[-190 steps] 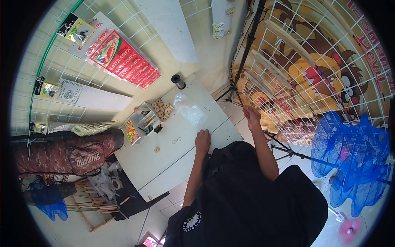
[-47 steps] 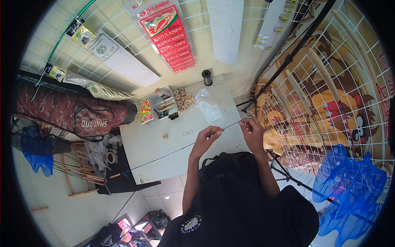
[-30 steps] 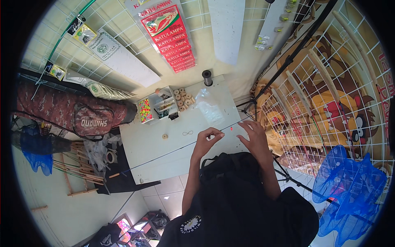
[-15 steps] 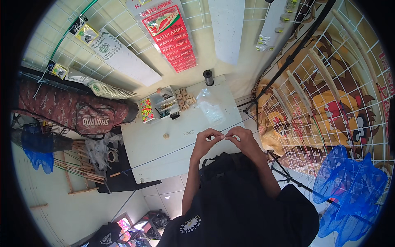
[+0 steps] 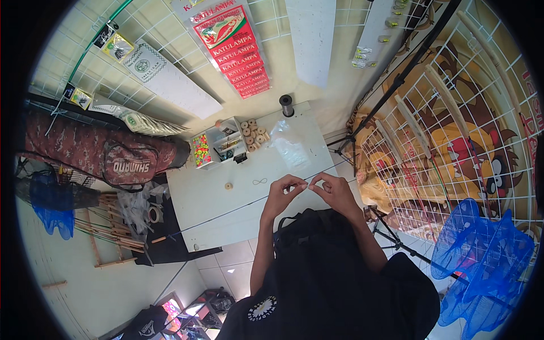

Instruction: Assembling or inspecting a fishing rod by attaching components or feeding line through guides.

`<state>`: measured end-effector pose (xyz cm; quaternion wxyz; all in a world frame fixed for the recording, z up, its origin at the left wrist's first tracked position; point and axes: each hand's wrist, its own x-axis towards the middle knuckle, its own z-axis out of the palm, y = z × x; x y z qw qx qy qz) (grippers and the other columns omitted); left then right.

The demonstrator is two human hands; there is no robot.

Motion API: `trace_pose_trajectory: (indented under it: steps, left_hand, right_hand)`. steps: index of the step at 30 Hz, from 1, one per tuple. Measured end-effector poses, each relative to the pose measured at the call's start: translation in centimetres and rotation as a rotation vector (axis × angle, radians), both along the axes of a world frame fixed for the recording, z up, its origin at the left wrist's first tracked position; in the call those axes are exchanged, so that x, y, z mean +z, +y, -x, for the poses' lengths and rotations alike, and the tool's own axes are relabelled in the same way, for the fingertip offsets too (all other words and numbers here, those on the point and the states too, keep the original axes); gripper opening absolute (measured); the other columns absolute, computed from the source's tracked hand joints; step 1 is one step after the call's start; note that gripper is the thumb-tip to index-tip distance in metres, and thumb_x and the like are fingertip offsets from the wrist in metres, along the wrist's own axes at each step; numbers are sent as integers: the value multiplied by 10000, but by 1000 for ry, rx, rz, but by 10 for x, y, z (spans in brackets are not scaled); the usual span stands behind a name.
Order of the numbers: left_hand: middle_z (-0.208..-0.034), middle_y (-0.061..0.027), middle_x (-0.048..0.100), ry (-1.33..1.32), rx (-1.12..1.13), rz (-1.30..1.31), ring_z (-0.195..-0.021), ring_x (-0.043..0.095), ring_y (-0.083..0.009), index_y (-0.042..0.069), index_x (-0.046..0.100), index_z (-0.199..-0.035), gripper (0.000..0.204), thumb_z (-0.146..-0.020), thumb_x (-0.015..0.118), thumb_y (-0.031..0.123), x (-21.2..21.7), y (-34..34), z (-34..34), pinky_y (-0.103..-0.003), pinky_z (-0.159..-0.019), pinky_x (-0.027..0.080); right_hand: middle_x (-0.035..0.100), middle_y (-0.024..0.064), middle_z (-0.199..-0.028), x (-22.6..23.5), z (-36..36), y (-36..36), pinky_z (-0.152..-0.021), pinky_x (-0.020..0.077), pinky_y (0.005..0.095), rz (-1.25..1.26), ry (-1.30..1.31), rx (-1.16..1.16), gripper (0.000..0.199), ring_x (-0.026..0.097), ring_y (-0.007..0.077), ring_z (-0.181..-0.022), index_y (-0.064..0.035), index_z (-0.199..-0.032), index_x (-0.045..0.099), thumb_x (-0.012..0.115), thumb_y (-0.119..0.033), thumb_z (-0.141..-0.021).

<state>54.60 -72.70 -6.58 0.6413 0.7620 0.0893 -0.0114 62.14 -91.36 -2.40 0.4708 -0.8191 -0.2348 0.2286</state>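
My left hand [image 5: 283, 196] and my right hand [image 5: 334, 194] meet above the near right part of a white table [image 5: 209, 212]. Thumb and fingers of each are pinched, with the fingertips almost touching. What they pinch is too small and fine to make out. A thin dark fishing rod [image 5: 226, 213] slants across the table and passes behind my hands; its tan handle lies at the lower left. Left of my hands, a small twisted loop of thin line [image 5: 260, 181] and a round tan spool [image 5: 229, 186] lie on the tabletop.
At the table's back stand a white compartment box [image 5: 211, 165] with colourful beads, several tan spools [image 5: 254, 136], a clear plastic bag [image 5: 290, 147] and a dark spool [image 5: 287, 106]. A camouflage bag [image 5: 113, 150] hangs left; a black tripod [image 5: 354, 150] and blue nets [image 5: 481, 266] stand right.
The fingers of my right hand have shifted slightly and bend a little more. Both hands stay pinched together in about the same place; the things on the table have not moved.
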Motion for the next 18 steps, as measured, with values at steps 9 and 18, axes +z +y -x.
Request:
trace_pose_trajectory:
  steps: [9, 18]
  left_hand:
    - [-866, 13, 659, 30, 4, 105, -801, 568, -60, 58, 677, -1015, 163, -877, 707, 140, 1, 2, 1, -238, -718, 420]
    - [-968, -48, 673, -69, 146, -9, -814, 645, -100, 22, 644, -1056, 284, -796, 760, 33, 5, -2, 3, -231, -674, 458]
  right_hand:
    - [475, 68, -531, -9, 2, 3, -491, 346, 347, -40, 7, 57, 155, 422, 156, -448, -42, -940, 584, 616, -191, -913]
    - [559, 72, -676, -13, -1, 4, -532, 382, 290, -223, 131, -61, 115, 468, 122, -533, -21, -927, 542, 600, -115, -897]
